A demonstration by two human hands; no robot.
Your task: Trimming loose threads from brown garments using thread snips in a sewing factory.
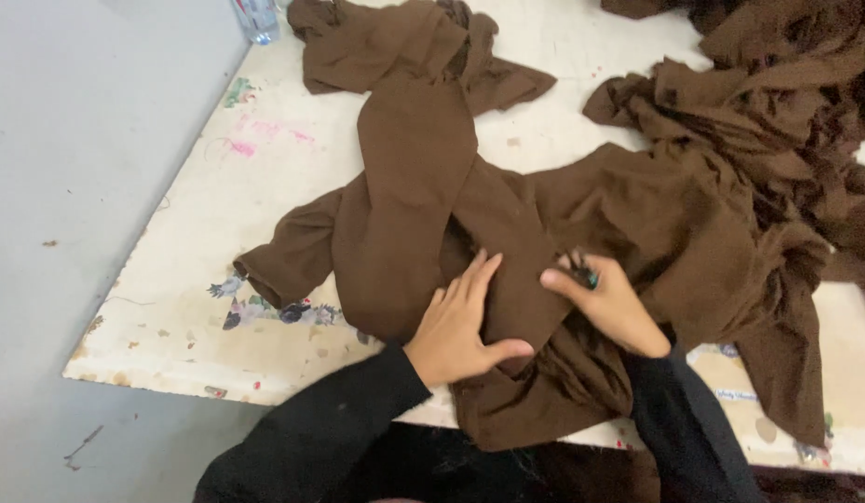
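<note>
A brown garment (404, 186) lies spread and twisted across a worn white table (181, 242). My left hand (462, 321) rests flat on the brown cloth near the table's front edge, fingers apart and thumb out to the right. My right hand (607, 303) sits just to the right of it, fingers curled around a small dark tool with a teal tip (586, 273), pressed against the same fold of cloth. Both arms wear black sleeves.
More brown cloth is heaped at the right and back (758, 121). A clear plastic bottle (257, 19) stands at the table's far left corner. Grey floor (69, 140) lies left of the table. Pink stains and flower stickers mark the tabletop.
</note>
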